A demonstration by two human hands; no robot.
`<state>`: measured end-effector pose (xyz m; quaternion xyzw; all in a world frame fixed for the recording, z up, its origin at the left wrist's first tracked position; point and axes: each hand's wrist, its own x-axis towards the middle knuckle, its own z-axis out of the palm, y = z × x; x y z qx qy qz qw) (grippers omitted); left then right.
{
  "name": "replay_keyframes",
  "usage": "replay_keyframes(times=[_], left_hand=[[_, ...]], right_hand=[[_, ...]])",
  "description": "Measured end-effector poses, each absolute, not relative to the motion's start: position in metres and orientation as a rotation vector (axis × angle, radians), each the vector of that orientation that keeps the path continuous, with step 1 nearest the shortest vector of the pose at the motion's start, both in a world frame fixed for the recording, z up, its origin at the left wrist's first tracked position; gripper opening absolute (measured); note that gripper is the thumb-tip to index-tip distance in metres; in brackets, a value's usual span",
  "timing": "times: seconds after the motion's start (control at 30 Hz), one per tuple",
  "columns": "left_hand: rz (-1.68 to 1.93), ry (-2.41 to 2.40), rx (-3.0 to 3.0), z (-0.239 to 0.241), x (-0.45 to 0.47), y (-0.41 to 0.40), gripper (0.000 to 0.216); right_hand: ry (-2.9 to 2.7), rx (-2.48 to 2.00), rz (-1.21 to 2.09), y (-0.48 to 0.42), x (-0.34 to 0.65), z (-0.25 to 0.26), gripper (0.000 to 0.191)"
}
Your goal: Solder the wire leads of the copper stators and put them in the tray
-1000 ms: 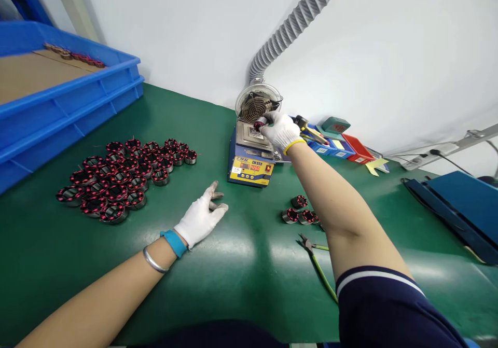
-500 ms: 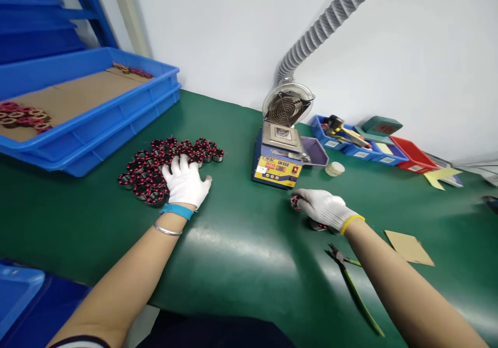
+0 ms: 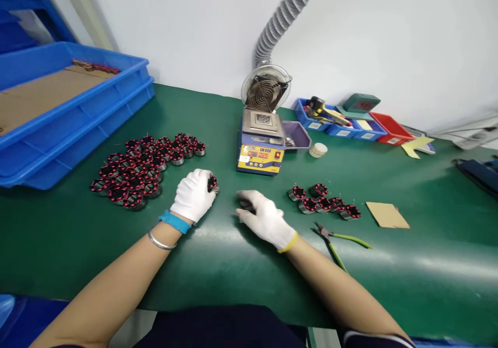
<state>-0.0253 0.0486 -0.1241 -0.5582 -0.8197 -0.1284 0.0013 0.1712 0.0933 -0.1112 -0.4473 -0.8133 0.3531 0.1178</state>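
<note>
My left hand (image 3: 192, 195), in a white glove, is closed around a small round wound coil (image 3: 212, 183) with red wire, just right of a large cluster of the same coils (image 3: 143, 169) on the green mat. My right hand (image 3: 264, 216), also gloved, hovers low over the mat a short way to the right, fingers curled and pointing toward the left hand; nothing shows in it. Several more coils (image 3: 322, 200) lie in a small group to the right of my right hand.
A blue and yellow solder pot (image 3: 261, 145) with a fan and grey duct stands behind my hands. Green-handled cutters (image 3: 336, 241) and a cardboard scrap (image 3: 387, 214) lie at right. Stacked blue trays (image 3: 73, 109) fill the left; small parts bins (image 3: 342, 117) line the wall.
My left hand has lifted a coil out of the big cluster and pulled it right. My right hand has left the small group of coils and moved left toward the left hand.
</note>
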Motion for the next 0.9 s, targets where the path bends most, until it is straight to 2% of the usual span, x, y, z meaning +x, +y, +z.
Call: replay_keyframes(times=[0.1, 0.23, 0.47, 0.53, 0.73, 0.8, 0.9], left_hand=[[-0.468, -2.741, -1.755, -0.125, -0.013, 0.05, 0.047], [-0.598, -2.741, -1.841, -0.126, -0.002, 0.048, 0.034], [-1.296, -2.463, -2.003, -0.138, 0.012, 0.043, 0.038], [-1.36, -2.498, -2.086, -0.14, 0.011, 0.044, 0.042], [-1.251, -2.526, -2.131, -0.14, 0.008, 0.047, 0.051], [-1.216, -2.588, -2.148, -0.137, 0.008, 0.045, 0.043], [-1.343, -2.789, -2.276, -0.126, 0.001, 0.039, 0.018]], right_hand=[[-2.375, -1.19, 0.976, 0.088, 0.15, -0.132, 0.044], [-2.296, -1.214, 0.945, 0.091, 0.146, -0.136, 0.045], [-1.704, -0.957, 1.553, 0.087, 0.14, -0.143, 0.043], [-1.651, -1.012, 1.506, 0.087, 0.14, -0.146, 0.045], [-2.02, -1.203, 1.016, 0.088, 0.15, -0.142, 0.047], [-2.085, -1.212, 0.949, 0.088, 0.154, -0.139, 0.047], [-2.07, -1.17, 0.927, 0.088, 0.157, -0.138, 0.046]])
